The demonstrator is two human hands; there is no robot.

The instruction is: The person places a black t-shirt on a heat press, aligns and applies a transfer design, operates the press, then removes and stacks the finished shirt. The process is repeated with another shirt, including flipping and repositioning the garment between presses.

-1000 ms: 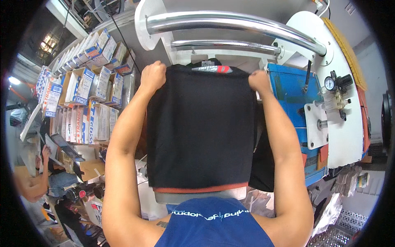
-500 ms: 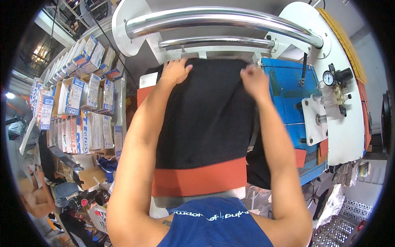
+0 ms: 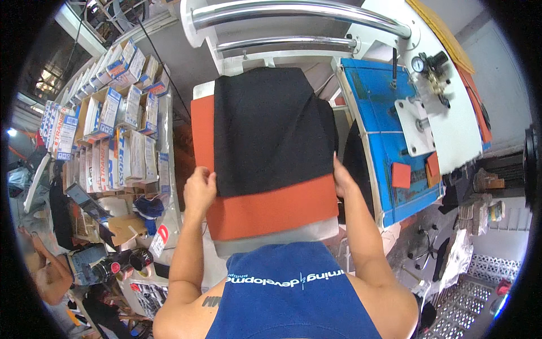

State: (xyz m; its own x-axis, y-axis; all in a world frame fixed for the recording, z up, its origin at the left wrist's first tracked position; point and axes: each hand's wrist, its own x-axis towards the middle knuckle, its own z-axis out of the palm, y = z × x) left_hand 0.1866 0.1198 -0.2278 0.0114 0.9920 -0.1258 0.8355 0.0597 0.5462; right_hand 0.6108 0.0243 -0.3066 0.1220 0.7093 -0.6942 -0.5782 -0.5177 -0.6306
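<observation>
Clock centred on the black cloth (image 3: 268, 127), which lies over the red pad (image 3: 271, 212); bare pad shows along 9 o'clock and more broadly at 6. We note the left hand (image 3: 199, 192) at 8 o'clock, fingers curled narrow beside the cloth's lower corner; whether they pinch fabric we cannot tell. Right hand (image 3: 343, 179) is at 4 o'clock, fingers close together along the cloth's side edge; we cannot tell if they hold it. Folds run down from about 2 o'clock. Step in hand, we judge: laying the cloth flat. Best practice, in our view: draw both lower corners evenly, with light tension, ease the folds outward toward 2 and 3, keep the hem parallel to the pad's near edge, and avoid dragging the pad along.
</observation>
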